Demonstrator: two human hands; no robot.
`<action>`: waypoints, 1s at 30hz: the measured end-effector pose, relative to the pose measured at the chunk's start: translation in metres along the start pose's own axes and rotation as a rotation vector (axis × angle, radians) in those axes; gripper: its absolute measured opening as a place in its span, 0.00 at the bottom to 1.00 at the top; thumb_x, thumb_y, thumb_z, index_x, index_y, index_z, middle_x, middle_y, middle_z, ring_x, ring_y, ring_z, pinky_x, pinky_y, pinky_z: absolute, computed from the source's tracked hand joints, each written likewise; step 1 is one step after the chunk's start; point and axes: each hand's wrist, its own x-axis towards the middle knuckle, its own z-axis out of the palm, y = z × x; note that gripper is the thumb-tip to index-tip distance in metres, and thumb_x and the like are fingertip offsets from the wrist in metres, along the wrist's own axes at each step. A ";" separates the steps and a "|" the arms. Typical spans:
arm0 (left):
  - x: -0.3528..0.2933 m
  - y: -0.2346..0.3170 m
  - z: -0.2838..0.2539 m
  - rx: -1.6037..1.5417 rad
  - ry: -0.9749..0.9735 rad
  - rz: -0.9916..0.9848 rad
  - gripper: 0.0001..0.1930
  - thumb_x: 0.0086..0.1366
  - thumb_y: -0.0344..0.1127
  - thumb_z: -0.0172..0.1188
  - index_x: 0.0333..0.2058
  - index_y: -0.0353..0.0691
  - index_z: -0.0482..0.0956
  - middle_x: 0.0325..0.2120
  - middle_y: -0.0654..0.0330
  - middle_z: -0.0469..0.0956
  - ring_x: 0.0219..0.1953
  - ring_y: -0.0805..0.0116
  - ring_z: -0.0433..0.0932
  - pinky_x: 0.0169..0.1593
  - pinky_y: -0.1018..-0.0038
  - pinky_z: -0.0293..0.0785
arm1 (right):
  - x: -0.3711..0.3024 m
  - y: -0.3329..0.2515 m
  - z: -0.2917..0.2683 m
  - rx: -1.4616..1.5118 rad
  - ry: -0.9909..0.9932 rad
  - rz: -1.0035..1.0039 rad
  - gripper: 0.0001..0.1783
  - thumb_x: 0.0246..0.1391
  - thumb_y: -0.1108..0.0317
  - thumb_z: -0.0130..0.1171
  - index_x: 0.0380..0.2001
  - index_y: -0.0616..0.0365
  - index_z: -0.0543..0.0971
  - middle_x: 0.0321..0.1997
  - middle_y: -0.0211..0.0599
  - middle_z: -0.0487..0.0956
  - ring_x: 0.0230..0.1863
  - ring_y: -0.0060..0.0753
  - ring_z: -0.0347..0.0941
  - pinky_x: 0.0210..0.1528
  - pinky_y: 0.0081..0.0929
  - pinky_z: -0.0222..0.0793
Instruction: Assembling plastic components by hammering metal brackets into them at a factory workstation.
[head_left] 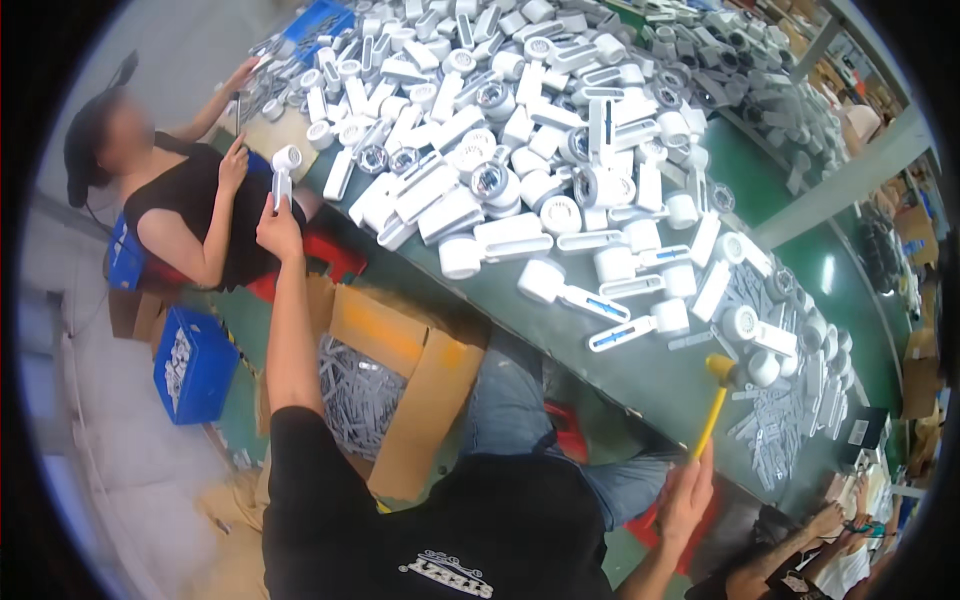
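Note:
My left hand (pixel 280 232) is raised at the left, its fingers closed on the handle of a white plastic housing with a round head (pixel 287 158). Over the table's near right edge, my right hand (pixel 688 495) grips a small hammer (pixel 709 428) by its thin yellow handle. The hammer's yellow head is up, close to a heap of flat grey plastic strips (pixel 775 440). A large pile of similar white housings (pixel 470 160) covers much of the table in front of me. Some have blue strips in their handles, and others show round grilles.
An open cardboard box (pixel 420 430) full of grey strips stands on the floor by my left leg. A blue bin (pixel 196 365) with white parts is farther left. A co-worker (pixel 190 200) sits at the left; other people's arms (pixel 790 555) reach in at the lower right.

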 end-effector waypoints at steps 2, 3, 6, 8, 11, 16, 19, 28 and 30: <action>0.003 0.009 0.073 0.069 -0.093 0.093 0.22 0.66 0.50 0.68 0.52 0.43 0.90 0.38 0.45 0.89 0.41 0.46 0.89 0.50 0.57 0.83 | -0.015 -0.005 -0.002 0.030 0.105 0.030 0.31 0.79 0.58 0.47 0.77 0.61 0.65 0.19 0.16 0.65 0.17 0.10 0.58 0.19 0.17 0.52; -0.015 0.030 0.107 0.127 -0.241 0.041 0.18 0.67 0.50 0.67 0.44 0.43 0.92 0.38 0.46 0.89 0.42 0.46 0.89 0.48 0.56 0.84 | -0.027 -0.014 -0.004 0.025 0.181 0.062 0.31 0.79 0.57 0.47 0.77 0.61 0.65 0.19 0.16 0.65 0.17 0.10 0.58 0.19 0.17 0.52; 0.043 -0.051 0.156 0.703 -0.744 0.726 0.19 0.73 0.52 0.58 0.49 0.45 0.87 0.40 0.49 0.88 0.43 0.52 0.88 0.49 0.56 0.83 | -0.021 -0.008 -0.009 0.007 0.306 0.123 0.34 0.74 0.60 0.56 0.77 0.59 0.64 0.26 0.20 0.73 0.22 0.12 0.64 0.23 0.16 0.59; 0.243 -0.115 0.117 0.644 -0.803 0.608 0.19 0.74 0.52 0.58 0.51 0.47 0.86 0.45 0.48 0.87 0.45 0.49 0.86 0.50 0.55 0.83 | 0.014 0.044 -0.044 -0.259 0.382 -0.023 0.41 0.65 0.58 0.68 0.76 0.57 0.66 0.34 0.31 0.82 0.29 0.20 0.75 0.32 0.24 0.72; 0.169 -0.126 0.166 0.029 -0.548 0.095 0.40 0.74 0.59 0.58 0.72 0.33 0.69 0.70 0.44 0.72 0.68 0.50 0.75 0.70 0.61 0.68 | 0.036 0.023 -0.096 -0.298 0.629 0.132 0.27 0.63 0.60 0.68 0.61 0.62 0.80 0.29 0.36 0.82 0.31 0.25 0.77 0.37 0.32 0.76; -0.007 -0.098 0.118 -0.080 -0.519 0.258 0.35 0.76 0.57 0.60 0.70 0.36 0.73 0.66 0.47 0.77 0.66 0.53 0.77 0.68 0.65 0.71 | 0.092 0.030 -0.191 -0.334 0.763 -0.152 0.21 0.66 0.64 0.64 0.58 0.63 0.82 0.48 0.43 0.90 0.46 0.35 0.88 0.52 0.31 0.80; -0.100 -0.057 0.001 -0.469 -0.513 0.130 0.24 0.74 0.51 0.67 0.54 0.35 0.85 0.43 0.54 0.87 0.45 0.69 0.85 0.52 0.73 0.81 | 0.090 -0.020 -0.162 -0.264 0.696 -0.151 0.22 0.65 0.63 0.66 0.59 0.63 0.82 0.48 0.47 0.89 0.45 0.31 0.87 0.51 0.30 0.79; -0.375 0.260 -0.174 -0.753 -1.334 0.534 0.11 0.80 0.31 0.56 0.55 0.35 0.82 0.50 0.50 0.86 0.50 0.64 0.85 0.56 0.68 0.79 | 0.058 0.055 -0.090 -0.201 0.389 0.017 0.23 0.64 0.56 0.69 0.57 0.56 0.83 0.27 0.53 0.83 0.31 0.49 0.86 0.37 0.38 0.78; -0.400 0.355 -0.157 -0.830 -1.195 0.916 0.17 0.71 0.26 0.63 0.58 0.37 0.82 0.52 0.50 0.85 0.54 0.46 0.82 0.60 0.59 0.76 | 0.041 0.063 -0.081 -0.135 0.366 0.015 0.23 0.64 0.56 0.69 0.56 0.57 0.84 0.28 0.54 0.83 0.31 0.50 0.86 0.37 0.38 0.78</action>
